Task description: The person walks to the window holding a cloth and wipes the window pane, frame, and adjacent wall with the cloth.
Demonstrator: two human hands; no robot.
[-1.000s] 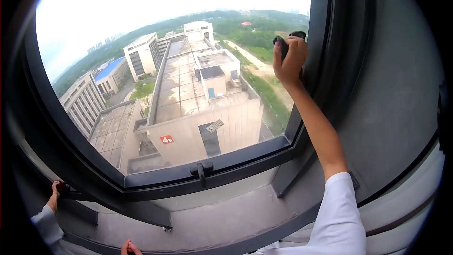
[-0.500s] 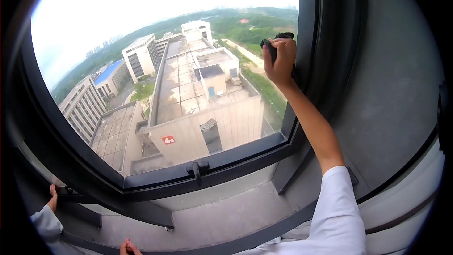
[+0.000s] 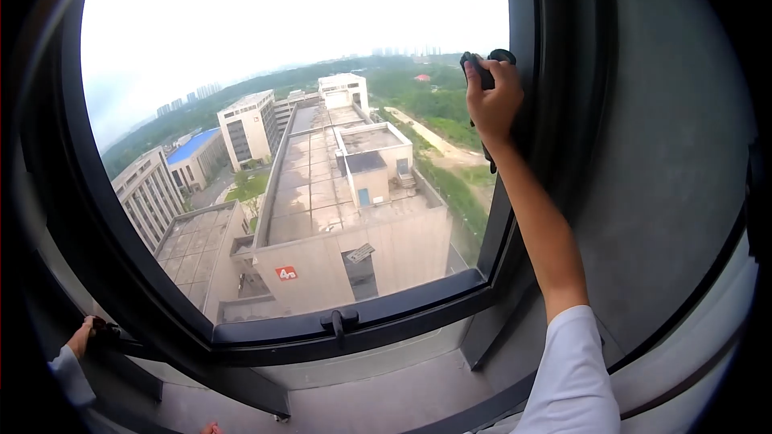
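Note:
My right hand [image 3: 494, 96] is raised to the right side of the window. It is closed around a bunched black cloth [image 3: 482, 72], held against the edge where the glass meets the dark frame [image 3: 527, 0]. A dark end shows below my wrist. Of my left hand [image 3: 211, 429], only fingertips show at the bottom edge; their grip is out of sight. The window pane [image 3: 297, 24] fills the space ahead, and a black handle [image 3: 340, 321] sits on its lower rail.
Another person's hand [image 3: 80, 337], in a pale sleeve, touches the dark frame at lower left, near a small dark object [image 3: 103, 327]. Below the window runs a grey ledge [image 3: 386, 398] with dark uprights. A grey panel [image 3: 659, 153] stands at right. Buildings and greenery lie beyond the glass.
My view has tilted up slightly. My right hand has shifted a little right with the black cloth. My left hand has dropped almost out of view.

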